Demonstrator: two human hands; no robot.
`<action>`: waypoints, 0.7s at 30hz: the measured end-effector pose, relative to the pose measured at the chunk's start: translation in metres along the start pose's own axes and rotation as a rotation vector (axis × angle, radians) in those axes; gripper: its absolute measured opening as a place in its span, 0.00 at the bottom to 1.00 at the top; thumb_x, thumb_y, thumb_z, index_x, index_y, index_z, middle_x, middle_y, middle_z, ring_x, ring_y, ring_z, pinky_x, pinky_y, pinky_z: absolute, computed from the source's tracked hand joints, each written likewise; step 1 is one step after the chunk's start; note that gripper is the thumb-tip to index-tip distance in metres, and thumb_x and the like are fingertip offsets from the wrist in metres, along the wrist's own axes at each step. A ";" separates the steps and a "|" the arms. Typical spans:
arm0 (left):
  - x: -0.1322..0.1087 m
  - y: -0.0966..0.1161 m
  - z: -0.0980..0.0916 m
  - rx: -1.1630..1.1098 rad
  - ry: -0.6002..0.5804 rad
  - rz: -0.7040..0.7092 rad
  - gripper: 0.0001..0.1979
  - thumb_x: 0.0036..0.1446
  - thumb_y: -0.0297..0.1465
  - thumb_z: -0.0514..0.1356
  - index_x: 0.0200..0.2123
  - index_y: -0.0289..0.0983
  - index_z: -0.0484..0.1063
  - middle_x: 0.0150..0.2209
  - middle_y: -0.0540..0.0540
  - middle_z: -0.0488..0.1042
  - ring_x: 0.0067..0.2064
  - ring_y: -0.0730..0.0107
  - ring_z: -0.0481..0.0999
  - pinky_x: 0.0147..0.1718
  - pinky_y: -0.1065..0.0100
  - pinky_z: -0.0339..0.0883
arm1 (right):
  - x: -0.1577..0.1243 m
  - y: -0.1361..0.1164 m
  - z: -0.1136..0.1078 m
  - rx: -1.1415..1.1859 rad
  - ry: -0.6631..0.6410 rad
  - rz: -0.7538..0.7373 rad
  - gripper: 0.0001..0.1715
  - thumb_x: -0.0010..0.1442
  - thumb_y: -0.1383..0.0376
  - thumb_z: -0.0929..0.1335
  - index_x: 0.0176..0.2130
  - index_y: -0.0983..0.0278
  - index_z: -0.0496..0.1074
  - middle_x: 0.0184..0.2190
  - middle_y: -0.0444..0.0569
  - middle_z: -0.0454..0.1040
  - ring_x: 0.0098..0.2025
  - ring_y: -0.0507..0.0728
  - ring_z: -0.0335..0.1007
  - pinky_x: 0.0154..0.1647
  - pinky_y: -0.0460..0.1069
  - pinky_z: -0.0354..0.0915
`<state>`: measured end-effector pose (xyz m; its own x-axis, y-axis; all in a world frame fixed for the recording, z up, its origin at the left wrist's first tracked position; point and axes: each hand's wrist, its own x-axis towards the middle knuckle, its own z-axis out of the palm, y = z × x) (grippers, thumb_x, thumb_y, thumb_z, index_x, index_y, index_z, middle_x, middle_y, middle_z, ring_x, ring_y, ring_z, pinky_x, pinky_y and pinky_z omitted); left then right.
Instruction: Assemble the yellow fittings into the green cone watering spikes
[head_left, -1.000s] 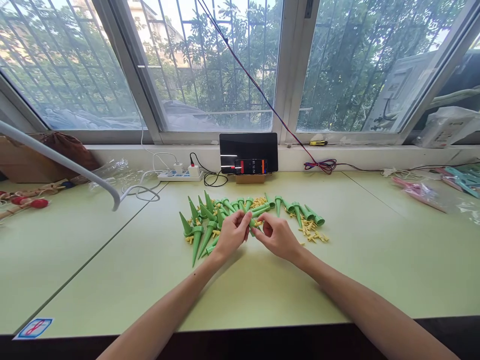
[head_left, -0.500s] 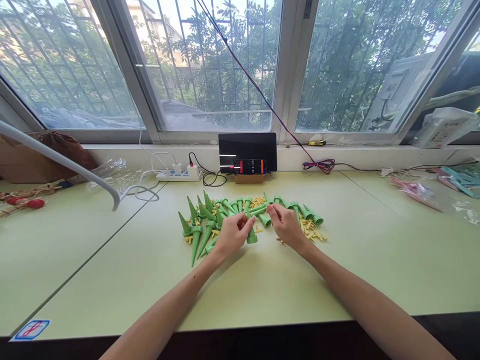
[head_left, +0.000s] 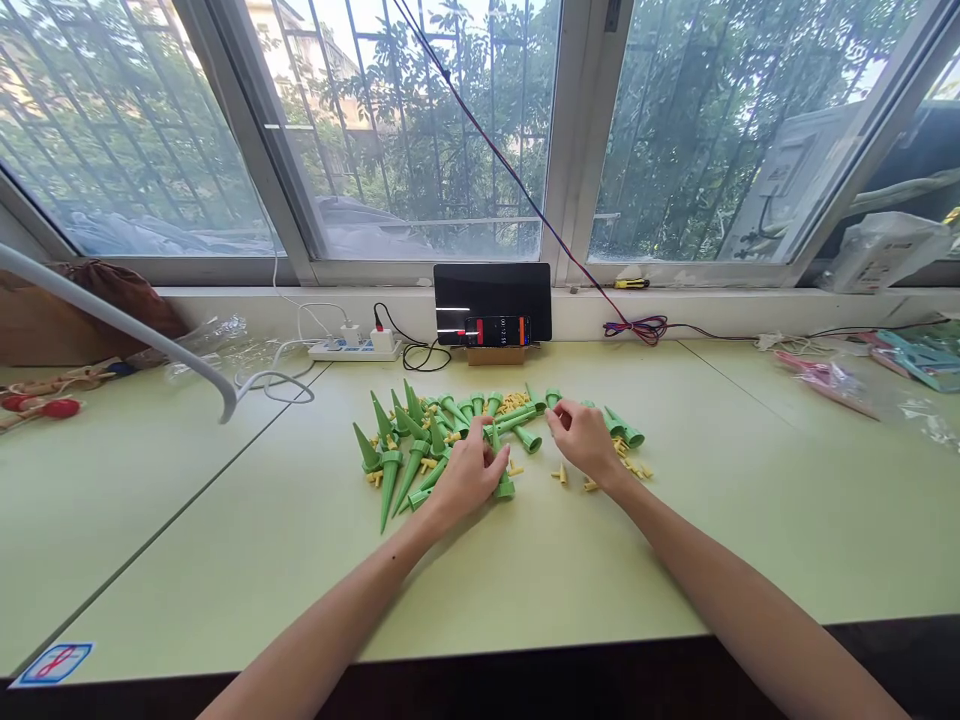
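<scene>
My left hand (head_left: 472, 470) is at the right side of a heap of green plastic plant-watering spikes (head_left: 415, 465), its thumb and fingers apart. Beside the thumb is one green spike (head_left: 505, 488) with its wide collar toward me, partly hidden by the hand. Further right, my right hand (head_left: 585, 440) has its fingertips pressed together near an upright green spike (head_left: 553, 397). Whatever is in that pinch is hidden. Between the hands lie a loose spike (head_left: 528, 440) and a small yellow T-shaped piece (head_left: 560, 474). More yellow pieces (head_left: 636, 468) are scattered by the right wrist.
Behind the heap, a phone (head_left: 498, 331) showing a timer leans against a dark tablet (head_left: 493, 285). A power strip (head_left: 352, 350) with cables stands left of them. A white curved bar (head_left: 150, 330) crosses the left side. Bagged items (head_left: 825, 380) lie at the far right.
My left hand has loosened its fingers around the green spike, which is slightly lower. My right hand has moved right and a little down, away from the lying spikes; a yellow piece beside it is uncovered.
</scene>
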<state>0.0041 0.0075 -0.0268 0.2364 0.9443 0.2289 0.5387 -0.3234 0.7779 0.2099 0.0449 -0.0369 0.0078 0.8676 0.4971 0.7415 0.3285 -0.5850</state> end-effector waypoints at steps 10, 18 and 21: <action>0.003 -0.010 0.004 0.107 -0.068 0.200 0.12 0.62 0.35 0.55 0.37 0.38 0.77 0.20 0.52 0.68 0.22 0.71 0.62 0.27 0.70 0.56 | 0.008 0.007 -0.009 -0.102 0.003 0.066 0.11 0.61 0.63 0.64 0.28 0.62 0.71 0.20 0.46 0.72 0.23 0.55 0.66 0.28 0.47 0.55; 0.000 0.001 -0.001 0.185 -0.105 0.302 0.15 0.62 0.42 0.57 0.35 0.39 0.78 0.21 0.52 0.66 0.24 0.71 0.63 0.27 0.70 0.55 | 0.016 0.018 -0.018 -0.151 0.054 0.144 0.09 0.61 0.62 0.65 0.31 0.62 0.72 0.22 0.47 0.74 0.26 0.56 0.68 0.28 0.48 0.54; -0.002 0.004 -0.003 0.268 -0.197 0.370 0.16 0.59 0.46 0.61 0.36 0.40 0.79 0.23 0.51 0.68 0.26 0.70 0.64 0.28 0.69 0.55 | 0.020 0.024 -0.021 -0.130 0.116 0.141 0.11 0.63 0.61 0.64 0.32 0.62 0.71 0.22 0.47 0.74 0.26 0.56 0.68 0.29 0.48 0.55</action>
<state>0.0033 0.0044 -0.0225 0.5849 0.7426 0.3262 0.5730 -0.6630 0.4818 0.2415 0.0620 -0.0275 0.1894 0.8504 0.4908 0.8075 0.1495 -0.5706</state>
